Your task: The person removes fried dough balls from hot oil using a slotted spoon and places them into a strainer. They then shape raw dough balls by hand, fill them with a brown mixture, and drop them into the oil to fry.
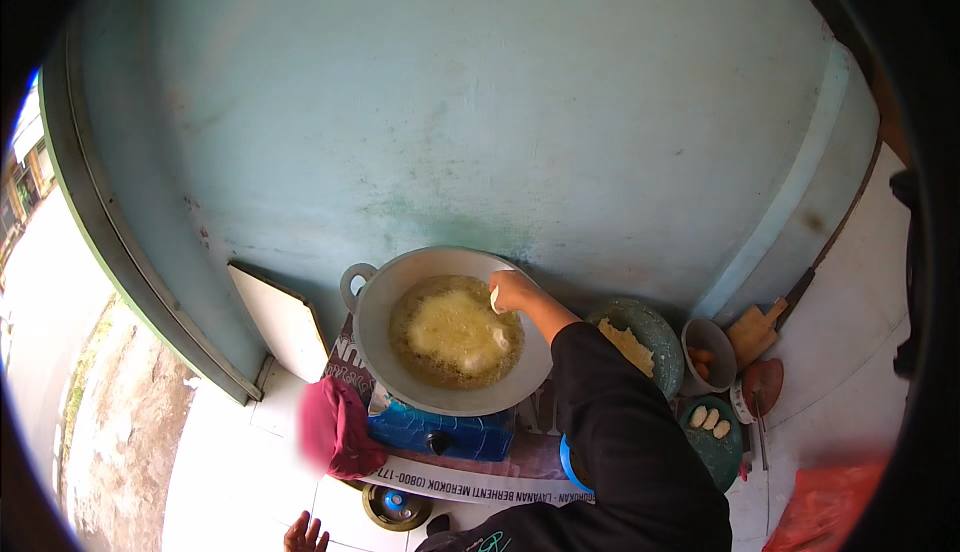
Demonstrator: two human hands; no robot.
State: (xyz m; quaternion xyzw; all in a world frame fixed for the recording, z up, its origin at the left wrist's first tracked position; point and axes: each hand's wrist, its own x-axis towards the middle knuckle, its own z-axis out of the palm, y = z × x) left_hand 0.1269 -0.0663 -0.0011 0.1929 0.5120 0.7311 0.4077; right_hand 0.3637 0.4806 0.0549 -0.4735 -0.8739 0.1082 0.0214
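Note:
Over the right side of a large metal wok [457,402], my right hand [514,291] grips a small pale piece of food [495,299], perhaps dough. Hot oil [450,327] bubbles in the wok, thick with foam, and pale pieces [480,360] float near its lower right. A blue gas stove [472,436] with a black knob carries the wok. At the bottom edge, only the fingers of my left hand [306,533] show; they are apart with nothing visible in them. Three crumb-coated pieces [710,421] lie on a green plate [716,462] right of my right arm.
A bowl [671,349] of crumbs [626,345], a grey pot [724,379] with orange-brown items and a wooden cutting board [750,334] stand right. A maroon cloth [349,432] lies by the stove. Below is a round item with a blue knob [395,501]. The wall [480,101] rises behind.

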